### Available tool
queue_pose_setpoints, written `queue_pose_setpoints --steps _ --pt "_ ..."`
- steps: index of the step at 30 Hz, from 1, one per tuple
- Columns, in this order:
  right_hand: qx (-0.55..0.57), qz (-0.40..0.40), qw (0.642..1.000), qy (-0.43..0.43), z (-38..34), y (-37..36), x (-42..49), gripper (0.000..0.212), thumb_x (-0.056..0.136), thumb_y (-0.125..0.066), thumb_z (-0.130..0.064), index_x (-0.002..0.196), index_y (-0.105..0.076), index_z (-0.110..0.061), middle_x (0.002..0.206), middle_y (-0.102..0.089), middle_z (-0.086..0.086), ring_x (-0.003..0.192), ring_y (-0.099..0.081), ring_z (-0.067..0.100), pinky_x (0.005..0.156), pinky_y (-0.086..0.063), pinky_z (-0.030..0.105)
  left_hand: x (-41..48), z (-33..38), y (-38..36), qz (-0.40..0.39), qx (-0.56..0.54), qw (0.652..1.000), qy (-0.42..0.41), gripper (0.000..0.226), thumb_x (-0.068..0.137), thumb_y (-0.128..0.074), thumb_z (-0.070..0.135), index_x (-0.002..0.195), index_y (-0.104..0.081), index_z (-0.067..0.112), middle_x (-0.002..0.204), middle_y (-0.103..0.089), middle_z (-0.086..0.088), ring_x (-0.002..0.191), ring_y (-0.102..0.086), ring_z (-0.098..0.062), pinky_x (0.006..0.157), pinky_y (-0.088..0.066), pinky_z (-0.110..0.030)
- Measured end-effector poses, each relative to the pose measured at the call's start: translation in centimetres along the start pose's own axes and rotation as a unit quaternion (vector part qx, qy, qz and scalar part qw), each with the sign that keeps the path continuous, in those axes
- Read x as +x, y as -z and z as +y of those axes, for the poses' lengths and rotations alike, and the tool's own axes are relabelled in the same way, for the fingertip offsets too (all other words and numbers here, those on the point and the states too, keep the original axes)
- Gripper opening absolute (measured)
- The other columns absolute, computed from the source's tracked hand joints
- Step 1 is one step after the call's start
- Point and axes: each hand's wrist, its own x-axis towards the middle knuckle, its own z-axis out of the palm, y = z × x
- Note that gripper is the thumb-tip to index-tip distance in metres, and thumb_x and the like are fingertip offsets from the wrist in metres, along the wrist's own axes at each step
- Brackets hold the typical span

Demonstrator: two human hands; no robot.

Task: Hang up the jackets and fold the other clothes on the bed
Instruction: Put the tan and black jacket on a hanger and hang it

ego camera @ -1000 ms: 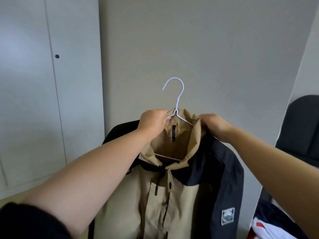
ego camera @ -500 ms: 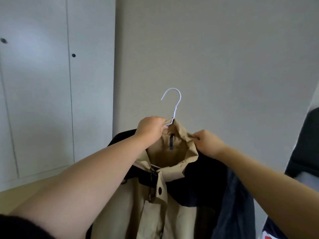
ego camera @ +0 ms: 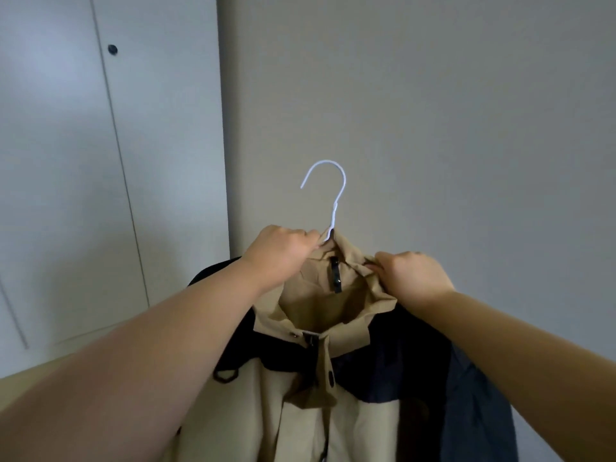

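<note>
A tan and navy jacket hangs in front of me on a white wire hanger, whose hook sticks up above the collar. My left hand grips the hanger's neck together with the collar's left edge. My right hand pinches the tan collar on its right side. The hanger's shoulders are hidden inside the jacket.
White wardrobe doors with a small dark knob stand at the left. A plain beige wall fills the view behind the jacket. A strip of wooden floor shows at the lower left.
The view has swung left, so the dark chair and clothes at the right are gone. My right hand has slid inward along the collar, and the jacket sits lower in the view.
</note>
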Motion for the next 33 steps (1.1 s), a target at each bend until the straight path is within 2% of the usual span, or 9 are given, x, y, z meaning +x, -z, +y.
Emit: queue_pose_setpoints --steps 2,5,8,15,18,23,26,29,33 --pt "0.018 -0.011 1.000 0.010 -0.3 -3.0 2.8 0.040 0.099 -0.032 -0.048 0.095 -0.055 -0.015 0.091 -0.066 0.012 0.085 -0.062 0.036 0.060 -0.033 0.034 0.5 -2.3 -3.2 -0.018 0.010 1.000 0.005 0.025 0.069 -0.082 0.006 0.065 -0.058 0.004 0.047 -0.053 -0.006 0.034 -0.051 -0.025 0.040 -0.029 -0.021" --pt "0.043 -0.019 0.999 0.026 -1.0 -5.3 7.9 0.041 0.099 -0.030 -0.049 0.096 -0.054 -0.016 0.092 -0.065 0.012 0.085 -0.062 0.035 0.060 -0.033 0.032 1.2 -6.1 -6.3 -0.096 0.017 0.994 0.054 0.009 0.095 -0.052 0.013 0.093 -0.057 0.007 0.075 -0.064 -0.009 0.062 -0.062 -0.031 0.053 -0.034 -0.030" --pt "0.063 -0.026 0.997 0.038 -2.0 -4.7 13.5 0.041 0.098 -0.027 -0.052 0.094 -0.050 -0.018 0.093 -0.065 0.012 0.086 -0.061 0.034 0.061 -0.033 0.032 2.7 -10.6 -5.8 -0.128 0.058 0.985 0.096 0.016 0.099 -0.041 0.019 0.110 -0.051 0.015 0.092 -0.065 -0.002 0.077 -0.063 -0.026 0.060 -0.037 -0.031" --pt "0.111 -0.043 0.990 0.080 -7.1 6.1 26.8 0.041 0.099 -0.029 -0.050 0.088 -0.052 -0.018 0.096 -0.066 0.011 0.090 -0.062 0.033 0.065 -0.032 0.032 7.8 -24.1 4.1 -0.217 0.070 0.964 0.133 0.030 0.100 -0.036 0.021 0.128 -0.046 0.015 0.107 -0.063 -0.007 0.094 -0.063 -0.030 0.077 -0.050 -0.038" --pt "0.200 -0.049 0.976 0.077 -10.4 13.4 32.2 0.040 0.098 -0.034 -0.049 0.070 -0.042 -0.023 0.083 -0.064 0.005 0.077 -0.059 0.028 0.064 -0.037 0.032 11.3 -30.0 10.0 -0.229 -0.042 0.933 0.274 0.025 0.097 -0.043 0.012 0.116 -0.057 0.005 0.110 -0.062 -0.012 0.103 -0.060 -0.028 0.091 -0.046 -0.035" --pt "0.276 -0.046 0.955 0.100 -14.7 24.4 41.7 0.041 0.098 -0.039 -0.046 0.069 -0.051 -0.020 0.063 -0.050 -0.004 0.058 -0.048 0.014 0.054 -0.034 0.027 16.1 -38.4 22.1 -0.054 -0.346 0.807 0.475 0.037 0.084 -0.046 -0.010 0.106 -0.067 0.010 0.115 -0.064 -0.004 0.110 -0.055 -0.016 0.094 -0.040 -0.020" --pt "0.319 -0.069 0.938 0.121 -19.6 27.6 45.6 0.042 0.096 -0.041 -0.049 0.064 -0.050 -0.023 0.061 -0.051 -0.007 0.055 -0.049 0.008 0.051 -0.032 0.021 16.3 -43.0 27.7 0.104 -0.462 0.661 0.582 0.027 0.086 -0.053 -0.001 0.084 -0.067 0.022 0.094 -0.068 0.008 0.103 -0.060 -0.013 0.089 -0.043 -0.023" --pt "0.345 -0.111 0.922 0.138 -27.1 28.1 48.7 0.040 0.095 -0.042 -0.051 0.066 -0.050 -0.025 0.064 -0.053 -0.008 0.059 -0.051 0.007 0.055 -0.033 0.018 13.5 -48.4 30.7 0.223 -0.497 0.538 0.643 0.017 0.093 -0.047 0.015 0.097 -0.062 0.011 0.082 -0.070 0.000 0.094 -0.064 -0.018 0.091 -0.042 -0.032" --pt "0.341 -0.175 0.905 0.184 -36.8 27.5 52.0 0.038 0.095 -0.044 -0.049 0.066 -0.050 -0.024 0.066 -0.053 -0.007 0.062 -0.051 0.007 0.059 -0.035 0.021 6.2 -55.8 32.0 0.212 -0.480 0.491 0.695 0.027 0.100 -0.037 0.024 0.091 -0.056 0.007 0.065 -0.068 -0.004 0.072 -0.064 -0.016 0.075 -0.043 -0.030"
